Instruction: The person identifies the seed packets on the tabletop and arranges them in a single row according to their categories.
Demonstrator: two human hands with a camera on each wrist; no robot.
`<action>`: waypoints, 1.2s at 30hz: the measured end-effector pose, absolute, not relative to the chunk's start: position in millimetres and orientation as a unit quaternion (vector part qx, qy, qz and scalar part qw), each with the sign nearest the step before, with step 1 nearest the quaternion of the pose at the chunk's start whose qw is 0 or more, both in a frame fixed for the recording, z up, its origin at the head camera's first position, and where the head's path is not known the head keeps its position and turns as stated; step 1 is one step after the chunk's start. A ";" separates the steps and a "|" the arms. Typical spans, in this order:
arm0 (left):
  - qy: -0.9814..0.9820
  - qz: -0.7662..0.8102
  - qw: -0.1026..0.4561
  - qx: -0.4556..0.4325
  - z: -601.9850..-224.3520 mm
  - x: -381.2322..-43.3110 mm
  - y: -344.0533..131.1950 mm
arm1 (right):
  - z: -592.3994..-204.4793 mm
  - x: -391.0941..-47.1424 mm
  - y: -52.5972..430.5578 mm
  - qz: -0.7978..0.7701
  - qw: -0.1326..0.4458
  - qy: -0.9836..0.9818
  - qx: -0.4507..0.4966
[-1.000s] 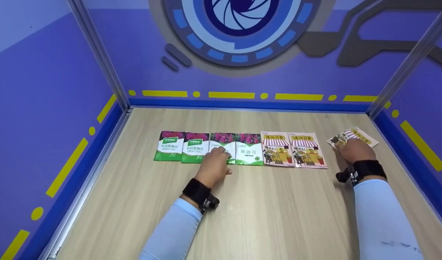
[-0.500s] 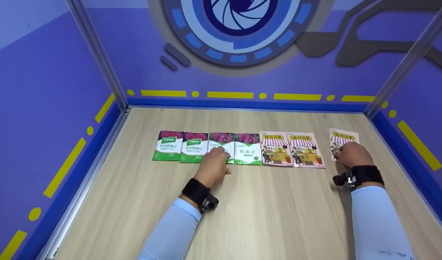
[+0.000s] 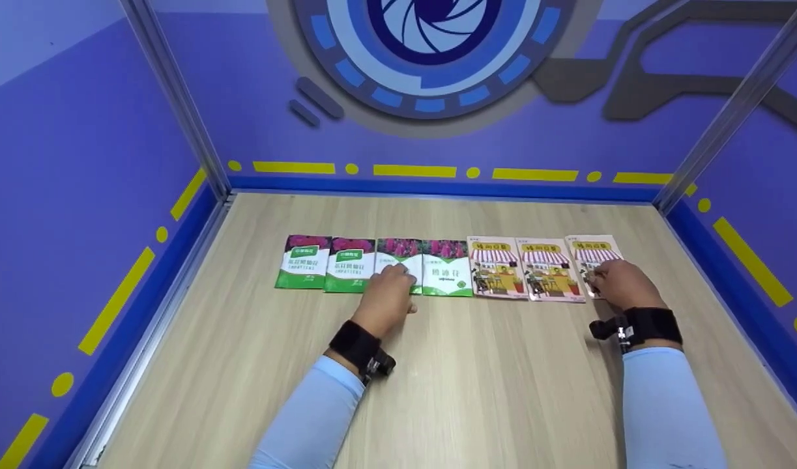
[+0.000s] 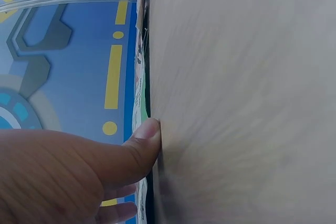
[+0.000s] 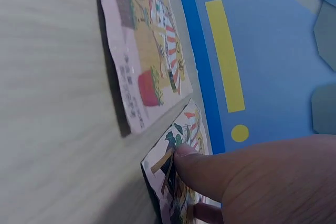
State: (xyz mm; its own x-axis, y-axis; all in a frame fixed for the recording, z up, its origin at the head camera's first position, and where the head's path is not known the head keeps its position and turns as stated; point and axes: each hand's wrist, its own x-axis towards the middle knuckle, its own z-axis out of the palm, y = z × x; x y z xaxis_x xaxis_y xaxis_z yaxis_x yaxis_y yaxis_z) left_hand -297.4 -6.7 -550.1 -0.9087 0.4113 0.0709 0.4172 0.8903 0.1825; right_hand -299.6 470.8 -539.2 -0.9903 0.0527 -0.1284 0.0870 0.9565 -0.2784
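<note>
A row of flat packets lies across the table. On its left are two impatiens seed packets point(image 3: 302, 262) point(image 3: 349, 266), then two green-and-white flower seed packets point(image 3: 398, 249) point(image 3: 447, 268). Two pink packets point(image 3: 496, 268) point(image 3: 550, 270) printed with a striped-awning stall follow. My left hand point(image 3: 386, 296) rests on the third packet from the left, covering its lower part; its thumb point(image 4: 144, 137) touches the tabletop. At the right end my right hand point(image 3: 626, 286) pinches another pink packet point(image 5: 184, 129), which tilts slightly. A narrow gap separates it from its neighbour.
The wood-grain tabletop point(image 3: 476, 391) is bounded by a purple back wall point(image 3: 255, 117) and side walls point(image 3: 79, 195) point(image 3: 756, 189). Metal posts point(image 3: 176, 98) stand in the back corners. Each wrist wears a black strap camera point(image 3: 375, 366).
My right hand has turned the rightmost pink packet from slanted to nearly straight and moved it left, close to the row. My left hand has stayed in place.
</note>
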 end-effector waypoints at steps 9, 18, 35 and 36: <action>-0.971 -0.096 0.004 -0.218 -550.3 -296.2 -2.7 | -538.8 -293.2 468.6 -0.149 0.061 0.986 0.040; -0.973 -0.092 0.012 -0.211 -545.6 -298.0 -5.5 | -537.9 -296.8 464.5 -0.151 0.042 0.987 0.043; -0.974 -0.076 0.018 -0.213 -549.9 -294.6 -6.4 | -528.8 -289.6 451.4 -0.249 0.027 0.964 0.089; -0.974 -0.071 0.019 -0.216 -550.3 -294.8 -6.1 | -526.7 -289.4 447.7 -0.257 0.021 0.962 0.089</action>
